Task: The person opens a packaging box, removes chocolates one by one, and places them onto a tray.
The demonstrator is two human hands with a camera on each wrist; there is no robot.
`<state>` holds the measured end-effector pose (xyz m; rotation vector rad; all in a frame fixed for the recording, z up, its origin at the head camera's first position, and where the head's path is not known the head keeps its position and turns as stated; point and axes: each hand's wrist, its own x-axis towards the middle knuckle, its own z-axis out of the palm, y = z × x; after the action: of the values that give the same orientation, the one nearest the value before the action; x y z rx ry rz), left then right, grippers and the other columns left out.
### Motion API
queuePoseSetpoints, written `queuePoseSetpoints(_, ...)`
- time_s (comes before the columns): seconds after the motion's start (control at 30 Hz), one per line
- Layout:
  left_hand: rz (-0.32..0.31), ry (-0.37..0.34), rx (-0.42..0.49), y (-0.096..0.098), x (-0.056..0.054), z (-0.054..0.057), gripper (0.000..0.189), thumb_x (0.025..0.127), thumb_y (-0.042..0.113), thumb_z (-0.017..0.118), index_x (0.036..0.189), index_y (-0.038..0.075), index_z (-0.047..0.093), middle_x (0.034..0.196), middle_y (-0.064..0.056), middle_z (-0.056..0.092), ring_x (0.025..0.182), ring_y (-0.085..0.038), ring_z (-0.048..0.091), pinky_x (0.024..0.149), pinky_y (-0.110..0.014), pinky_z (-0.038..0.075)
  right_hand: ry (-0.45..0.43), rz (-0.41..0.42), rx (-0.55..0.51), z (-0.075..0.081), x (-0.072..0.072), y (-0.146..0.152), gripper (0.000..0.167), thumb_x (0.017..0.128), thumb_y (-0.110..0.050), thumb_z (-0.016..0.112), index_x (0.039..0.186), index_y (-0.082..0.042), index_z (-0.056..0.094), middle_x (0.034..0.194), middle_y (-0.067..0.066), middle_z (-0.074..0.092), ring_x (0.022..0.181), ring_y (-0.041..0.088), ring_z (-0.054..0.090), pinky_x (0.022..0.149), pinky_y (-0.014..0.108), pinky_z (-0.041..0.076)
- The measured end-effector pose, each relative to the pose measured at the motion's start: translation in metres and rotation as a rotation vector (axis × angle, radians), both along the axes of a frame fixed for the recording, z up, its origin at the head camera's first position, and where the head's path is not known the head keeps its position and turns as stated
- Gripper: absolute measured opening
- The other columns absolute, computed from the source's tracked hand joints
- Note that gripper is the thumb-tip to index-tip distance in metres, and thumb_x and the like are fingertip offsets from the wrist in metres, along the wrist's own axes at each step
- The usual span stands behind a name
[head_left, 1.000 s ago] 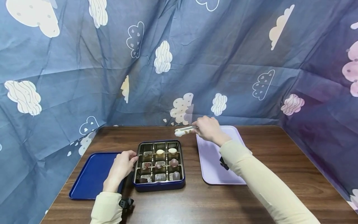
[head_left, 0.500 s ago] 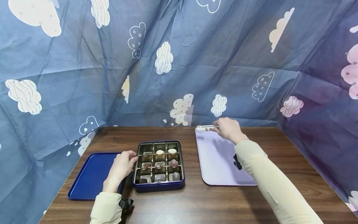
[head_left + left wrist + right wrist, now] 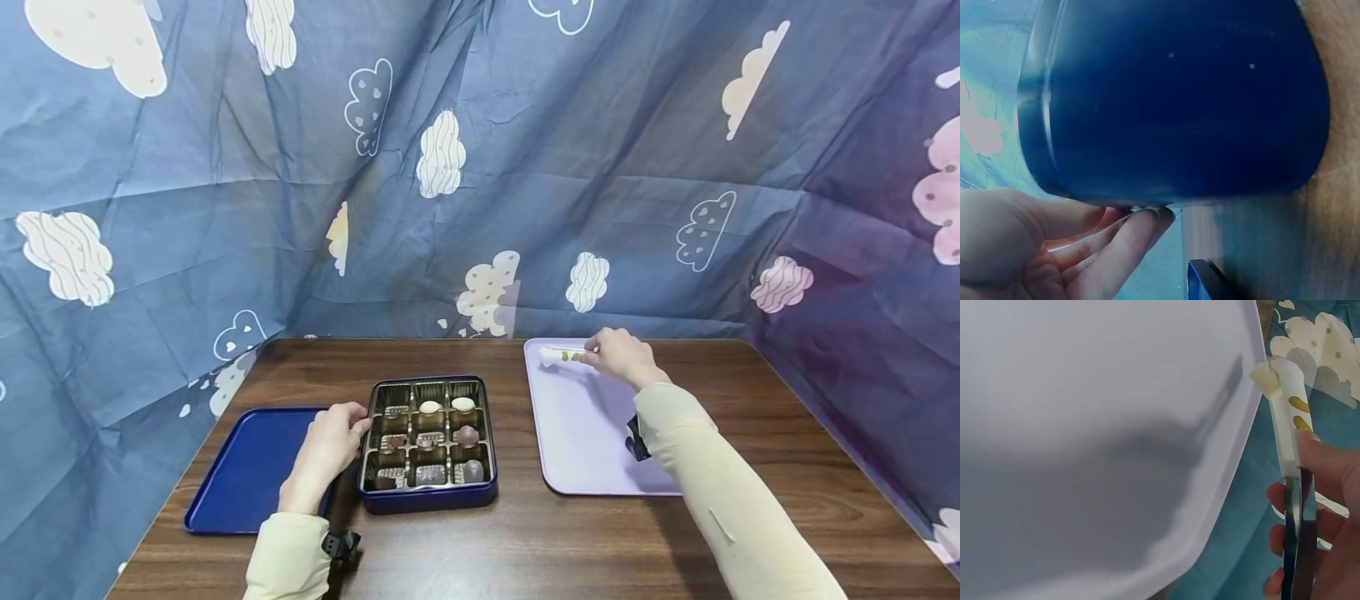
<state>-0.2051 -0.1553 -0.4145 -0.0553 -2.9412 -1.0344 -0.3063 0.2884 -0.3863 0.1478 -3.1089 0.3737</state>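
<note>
My right hand [image 3: 622, 357] grips a pair of metal tongs [image 3: 1294, 506] with white tips. Between those tips sits a pale cream chocolate [image 3: 1265, 378]. The tips are over the far left corner of the lilac tray [image 3: 585, 442], and their shadow falls across it. At the left side of a dark blue chocolate tin [image 3: 427, 501], my left hand [image 3: 322, 454] rests its fingertips against the wall. The tin's gold divided insert holds two white chocolates in its back row, and brown and dark ones in the middle and front rows.
A dark blue tray [image 3: 255, 475] lies left of the tin, partly under the left forearm. Bare wooden table [image 3: 465, 550] shows in front of the tin and between it and the lilac tray. A cloud-print cloth [image 3: 420, 250] hangs behind the table.
My right hand has carried the tongs and the pale chocolate rightward from behind the tin to over the lilac tray, then slightly lower. My left hand has stayed at the tin.
</note>
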Motion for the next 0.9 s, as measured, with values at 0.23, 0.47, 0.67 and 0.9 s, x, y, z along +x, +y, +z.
queuePoseSetpoints(0.23, -0.006, 0.002, -0.003, -0.001, -0.001, -0.002, 0.022, 0.097, 0.008, 0.061, 0.114, -0.005, 0.066, 0.100, -0.018, 0.070, 0.057, -0.016, 0.066, 0.054, -0.032, 0.054, -0.078, -0.038, -0.091, -0.011, -0.005, 0.000, 0.038, 0.093, -0.038, 0.064, 0.117, -0.010, 0.071, 0.122, 0.018, 0.064, 0.110, 0.040, 0.058, 0.083, 0.063, 0.043)
queuePoseSetpoints(0.47, -0.010, -0.004, -0.002, -0.001, -0.002, -0.002, 0.021, 0.097, 0.008, 0.060, 0.113, -0.005, 0.066, 0.100, -0.017, 0.070, 0.057, -0.016, 0.066, 0.055, -0.032, 0.054, -0.118, -0.032, -0.139, -0.018, -0.008, 0.005, 0.035, 0.093, -0.036, 0.064, 0.111, -0.008, 0.075, 0.116, 0.016, 0.067, 0.109, 0.037, 0.057, 0.086, 0.056, 0.045)
queuePoseSetpoints(0.67, -0.011, -0.001, 0.005, 0.000, -0.002, -0.002, 0.020, 0.097, 0.008, 0.060, 0.112, -0.005, 0.066, 0.099, -0.017, 0.070, 0.058, -0.016, 0.066, 0.055, -0.031, 0.054, -0.112, -0.001, -0.154, -0.022, -0.007, 0.008, 0.032, 0.093, -0.031, 0.065, 0.106, -0.004, 0.075, 0.104, 0.012, 0.071, 0.097, 0.030, 0.059, 0.082, 0.045, 0.047)
queuePoseSetpoints(0.9, -0.006, -0.009, 0.010, 0.000, -0.002, -0.001, 0.021, 0.097, 0.008, 0.060, 0.113, -0.005, 0.066, 0.101, -0.018, 0.070, 0.059, -0.015, 0.065, 0.055, -0.031, 0.055, -0.096, -0.029, -0.109, -0.019, -0.005, 0.006, 0.046, 0.095, -0.040, 0.061, 0.120, -0.003, 0.068, 0.123, 0.021, 0.062, 0.110, 0.040, 0.056, 0.084, 0.058, 0.046)
